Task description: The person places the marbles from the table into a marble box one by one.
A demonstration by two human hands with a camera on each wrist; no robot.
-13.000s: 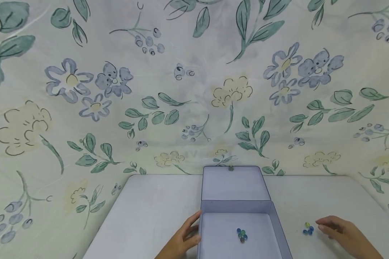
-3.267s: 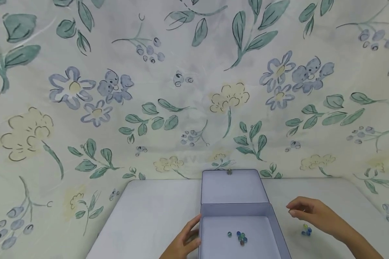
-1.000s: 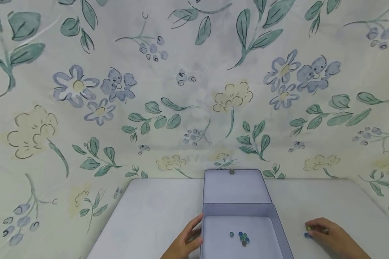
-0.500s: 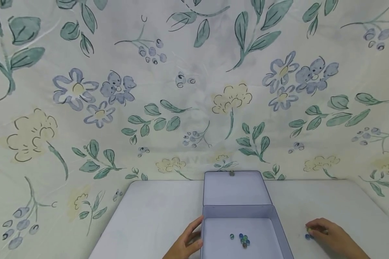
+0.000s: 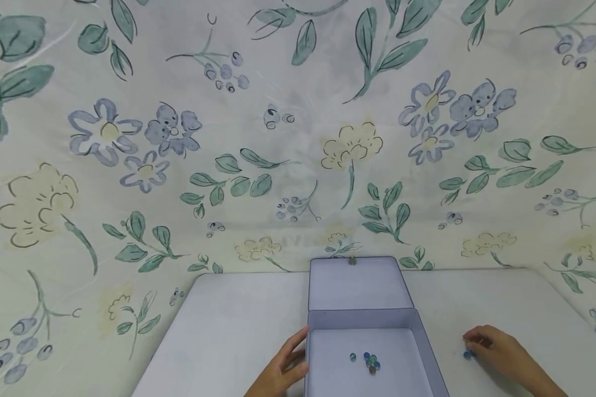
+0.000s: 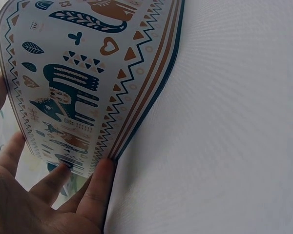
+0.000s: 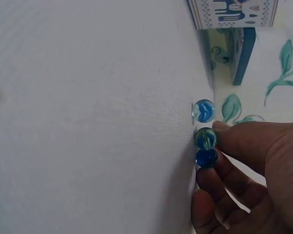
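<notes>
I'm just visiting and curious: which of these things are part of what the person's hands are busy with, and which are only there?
In use:
- right hand, fingertips at the marbles on the table
- left hand, resting against the open tin box
- marbles in the box

Just there:
- white table
- flowered cloth backdrop

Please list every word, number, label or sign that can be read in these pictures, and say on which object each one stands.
None can be read. The tin box carries only pictures: animals, hearts, triangles, zigzag borders. The marbles near the right hand, the table and the flowered cloth bear no writing.
</notes>
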